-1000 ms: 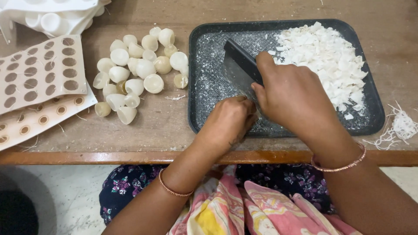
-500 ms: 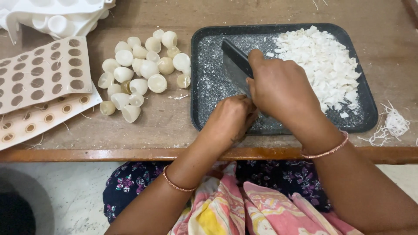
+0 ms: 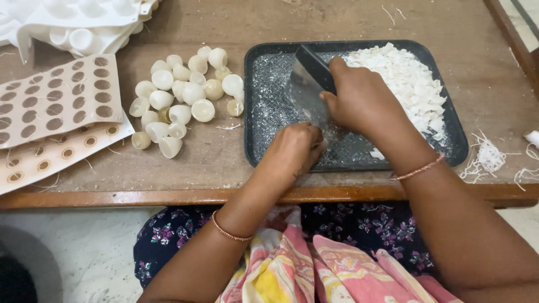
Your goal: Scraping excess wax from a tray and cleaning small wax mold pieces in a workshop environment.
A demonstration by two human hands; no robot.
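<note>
The right hand (image 3: 365,101) has its grip clamped on a wide metal blade (image 3: 307,90), fingers folded over the dark top edge, the flat of the blade slanting down onto the floor of a dark tray (image 3: 264,140). The left hand (image 3: 293,150) sits at the near edge of the tray, just beside the blade's lower end, its fingers curled together into a loose fist; whether they pinch anything beneath cannot be told. The tray floor around both hands is dusted with fine white crumbs. A heap of white chips (image 3: 412,84) fills the tray's far right part, just behind the right hand, and one stray chip (image 3: 377,154) lies near the right wrist.

The tray rests on a wooden tabletop (image 3: 224,168). Left of it, well clear of the tray's rim, lies a cluster of pale round shells (image 3: 179,98). Farther left are two flat sheets with rows of round holes (image 3: 59,101), one overlapping the other, and a white moulded tray (image 3: 84,22) at the far corner. Thin white shavings (image 3: 488,157) lie right of the tray. Each wrist carries a thin bangle (image 3: 229,231).
</note>
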